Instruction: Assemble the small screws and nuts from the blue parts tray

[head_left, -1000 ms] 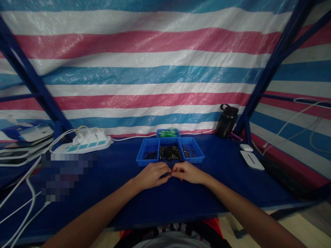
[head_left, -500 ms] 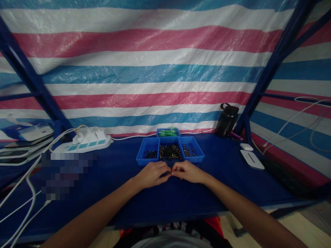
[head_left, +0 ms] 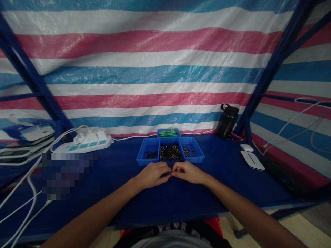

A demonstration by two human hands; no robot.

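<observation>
My left hand (head_left: 154, 174) and my right hand (head_left: 188, 172) meet fingertip to fingertip over the table, just in front of the blue trays. Both are closed in a pinch on a small, thin dark piece, mostly covered by the fingers and too small to name. Beyond the hands, the left blue tray (head_left: 139, 161) contains thin black parts (head_left: 150, 154). Many small black and brassy metal parts (head_left: 170, 152) fill the middle tray. A few small silvery parts (head_left: 189, 151) lie in the right blue tray (head_left: 200, 159). Behind stands a blue tray with green pieces (head_left: 169, 133).
A white power strip (head_left: 85, 146) with plugs and cables stands at left, near stacked devices (head_left: 23, 148). At right are a black bottle (head_left: 227, 121), a white case (head_left: 246, 147) and a flat white device (head_left: 252, 160). Striped sheeting (head_left: 155, 74) hangs behind the blue table (head_left: 160, 206).
The view has shifted very slightly. Both hands keep the same pinch at the same spot, and nothing else has visibly moved.
</observation>
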